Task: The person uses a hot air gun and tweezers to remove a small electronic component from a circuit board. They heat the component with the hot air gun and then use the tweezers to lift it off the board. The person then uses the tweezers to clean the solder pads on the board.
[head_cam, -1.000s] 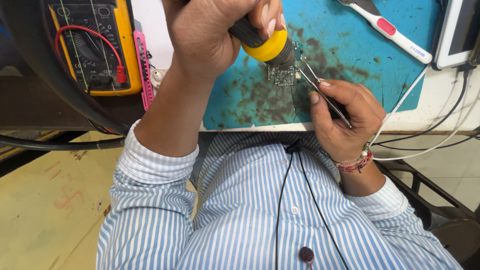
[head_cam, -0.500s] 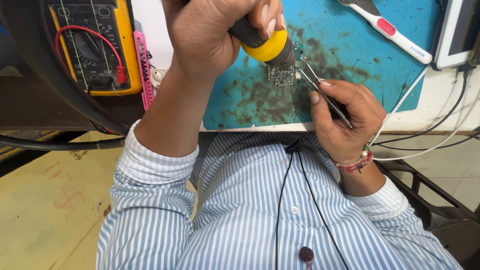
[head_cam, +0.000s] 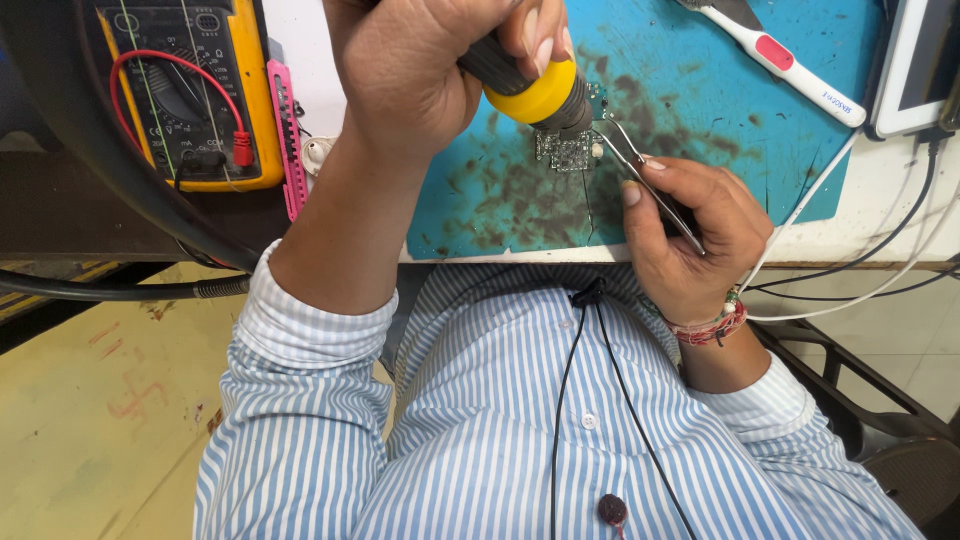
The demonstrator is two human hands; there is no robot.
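My left hand grips a tool with a black and yellow handle, its tip pointing down onto a small circuit board. The board lies on a stained blue mat near the table's front edge. My right hand pinches thin metal tweezers, whose points reach the board's right side just beside the tool tip. The tool's tip itself is hidden behind the handle.
A yellow multimeter with a red lead lies at the left, with a pink utility knife next to it. A white-handled tool and a white-framed device sit at the upper right. White and black cables hang off the table's right edge.
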